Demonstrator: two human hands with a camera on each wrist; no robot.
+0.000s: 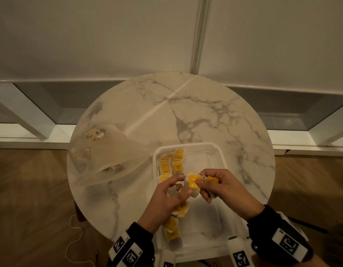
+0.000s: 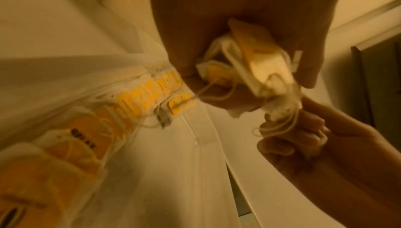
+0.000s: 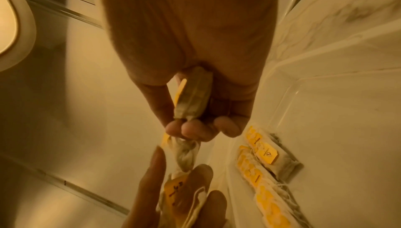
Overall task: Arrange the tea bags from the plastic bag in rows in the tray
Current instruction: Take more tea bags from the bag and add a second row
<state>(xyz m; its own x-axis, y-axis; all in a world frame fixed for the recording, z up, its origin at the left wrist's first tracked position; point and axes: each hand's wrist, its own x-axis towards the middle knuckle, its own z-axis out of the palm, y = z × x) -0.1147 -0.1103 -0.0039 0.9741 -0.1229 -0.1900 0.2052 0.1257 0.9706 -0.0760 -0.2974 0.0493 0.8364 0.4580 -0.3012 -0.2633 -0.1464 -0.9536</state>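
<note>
Both hands work over the tray (image 1: pixel 222 151), centre-bottom of frame. Left hand (image 1: pixel 167 197) grips a bunch of tea bags (image 1: pixel 192 185); right hand (image 1: pixel 222 186) pinches one bag (image 1: pixel 212 180), strings tangled between. Filled rows (image 1: pixel 171 163) lie just above-left of the hands; plastic bag (image 1: pixel 109 157) far left on table (image 1: pixel 205 112).

Worktop (image 1: pixel 215 116): round, white marble with grey veining. On it: clear plastic tray (image 1: pixel 216 151) at the near edge, tea bags inside along its left side; translucent plastic bag (image 1: pixel 109 151) at the left edge, overhanging, just beside the tray.
</note>
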